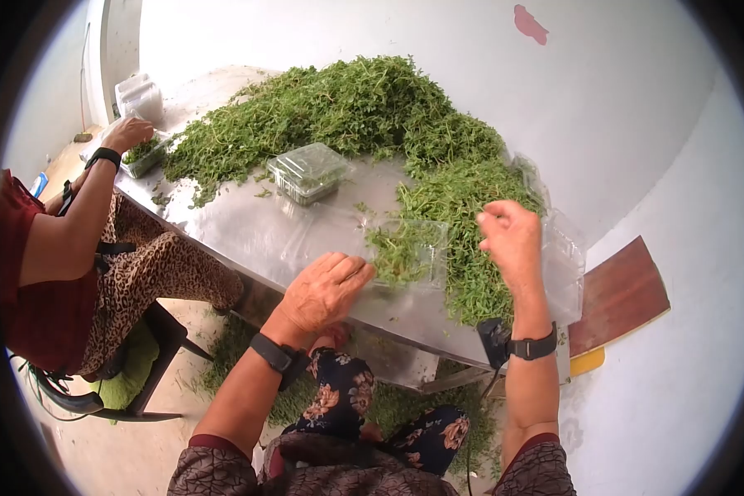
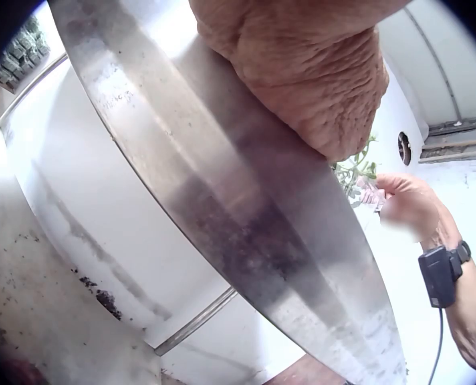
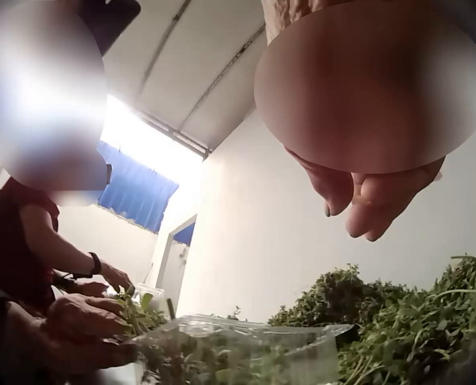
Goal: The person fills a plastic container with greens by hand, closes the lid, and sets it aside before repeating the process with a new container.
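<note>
In the head view my left hand [image 1: 326, 285] is curled at the near left side of an open clear plastic box [image 1: 434, 256] partly filled with leafy green sprigs [image 1: 397, 252]. The right wrist view shows that left hand [image 3: 86, 321] from the side, pinching green sprigs [image 3: 142, 313] by the box's edge. My right hand [image 1: 512, 240] is raised over the greens to the right of the box. Its fingers are loosely bent, and nothing shows between the fingertips [image 3: 366, 220] in the right wrist view.
A large heap of greens [image 1: 347, 107] covers the back of the metal table [image 1: 372, 182]. A closed filled box [image 1: 310, 172] stands mid-table; empty clear boxes [image 1: 564, 264] lie at the right edge. Another person [image 1: 58, 264] sits at the left, working over a box [image 1: 145, 157].
</note>
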